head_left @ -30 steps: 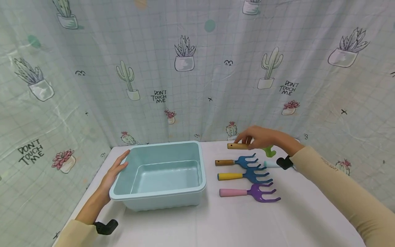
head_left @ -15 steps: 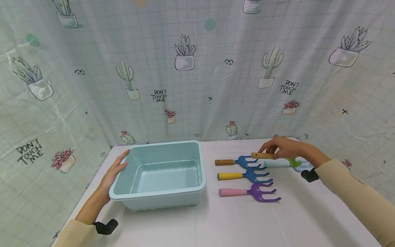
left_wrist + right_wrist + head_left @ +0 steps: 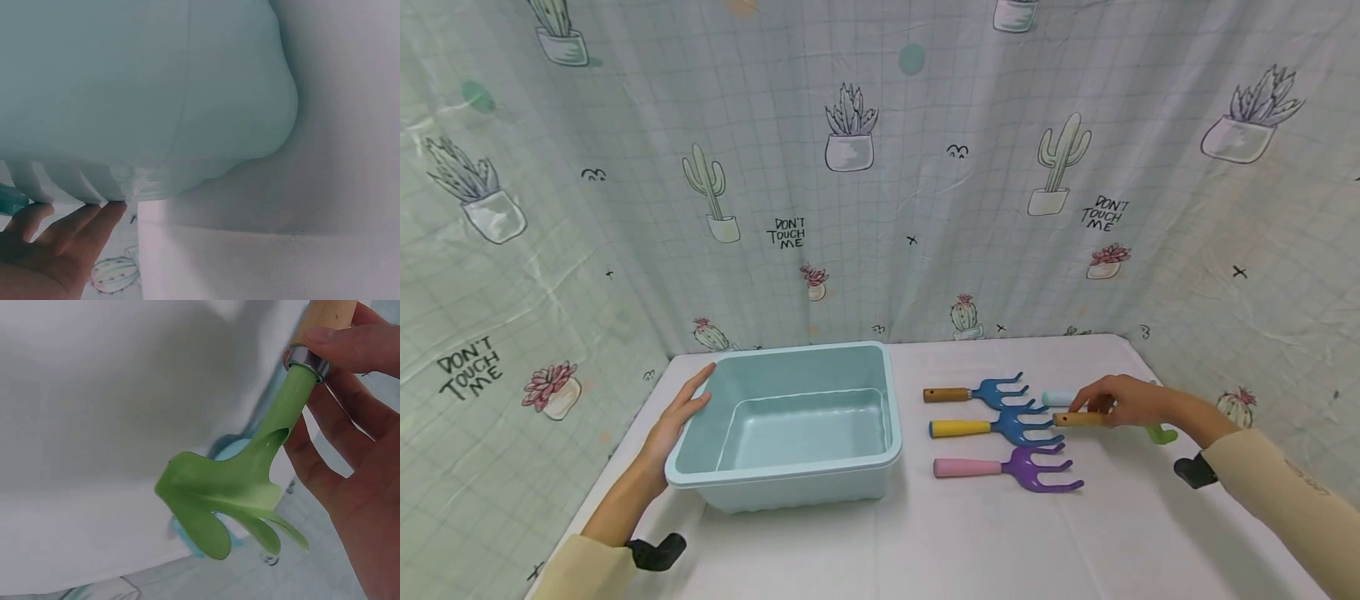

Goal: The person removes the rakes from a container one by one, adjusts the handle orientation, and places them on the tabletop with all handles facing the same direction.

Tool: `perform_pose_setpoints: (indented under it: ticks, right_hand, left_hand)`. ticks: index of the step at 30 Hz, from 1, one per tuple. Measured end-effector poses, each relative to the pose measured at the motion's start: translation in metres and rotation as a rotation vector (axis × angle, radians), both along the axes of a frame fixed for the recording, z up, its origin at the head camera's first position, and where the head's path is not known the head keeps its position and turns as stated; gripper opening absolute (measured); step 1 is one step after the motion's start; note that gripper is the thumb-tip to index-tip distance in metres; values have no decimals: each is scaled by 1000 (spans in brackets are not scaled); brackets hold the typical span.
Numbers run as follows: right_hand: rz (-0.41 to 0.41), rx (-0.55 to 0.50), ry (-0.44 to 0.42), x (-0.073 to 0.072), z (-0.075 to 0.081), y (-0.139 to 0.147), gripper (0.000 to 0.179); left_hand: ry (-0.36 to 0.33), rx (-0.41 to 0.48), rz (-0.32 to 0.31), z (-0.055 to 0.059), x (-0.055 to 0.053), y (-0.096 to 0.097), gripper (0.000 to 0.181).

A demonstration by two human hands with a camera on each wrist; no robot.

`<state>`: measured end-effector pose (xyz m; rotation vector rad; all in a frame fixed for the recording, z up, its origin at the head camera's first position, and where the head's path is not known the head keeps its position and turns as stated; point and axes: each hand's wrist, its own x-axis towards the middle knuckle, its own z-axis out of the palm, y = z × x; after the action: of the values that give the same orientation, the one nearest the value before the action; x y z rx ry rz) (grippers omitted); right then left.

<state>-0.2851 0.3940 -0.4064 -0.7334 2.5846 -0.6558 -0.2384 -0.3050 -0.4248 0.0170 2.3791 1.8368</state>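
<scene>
My right hand (image 3: 1131,402) pinches the wooden handle of a green garden hand rake (image 3: 250,481), thumb on one side and fingers on the other. In the right wrist view its broad prongs hang over the white table. Behind it lies a light blue tool (image 3: 1058,398), mostly hidden by the rake and my hand. On the left, my left hand (image 3: 672,425) rests with extended fingers against the left side of a pale blue basin (image 3: 782,477). Its fingertips touch the basin's outer wall in the left wrist view.
Between basin and right hand lie a blue hand rake with a brown handle (image 3: 946,394), a blue one with a yellow handle (image 3: 960,428) and a purple one with a pink handle (image 3: 967,467). A cactus-print curtain (image 3: 925,200) surrounds the table (image 3: 970,550).
My right hand has carried the green hand rake to the right and toward me, from behind the light blue tool to its near side. My left hand and the basin stay put.
</scene>
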Motion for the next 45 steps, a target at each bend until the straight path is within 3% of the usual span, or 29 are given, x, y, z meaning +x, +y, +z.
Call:
perform_pose_setpoints:
  ticks: [6, 15, 37, 41, 45]
  right_hand:
    - [17, -22, 17, 7, -16, 13, 40]
    - [-32, 19, 60, 14, -33, 20, 38]
    - [-116, 63, 67, 17, -40, 21, 35]
    - [-81, 87, 51, 12, -36, 20, 36]
    - [-42, 66, 35, 4, -21, 17, 37]
  left_hand:
    - [1, 1, 2, 0, 1, -1, 62]
    - [13, 8, -6, 1, 2, -1, 61]
    - [14, -21, 3, 0, 2, 7, 63]
    - [16, -78, 1, 1, 2, 4, 65]
    - [21, -169, 1, 7, 0, -5, 68]
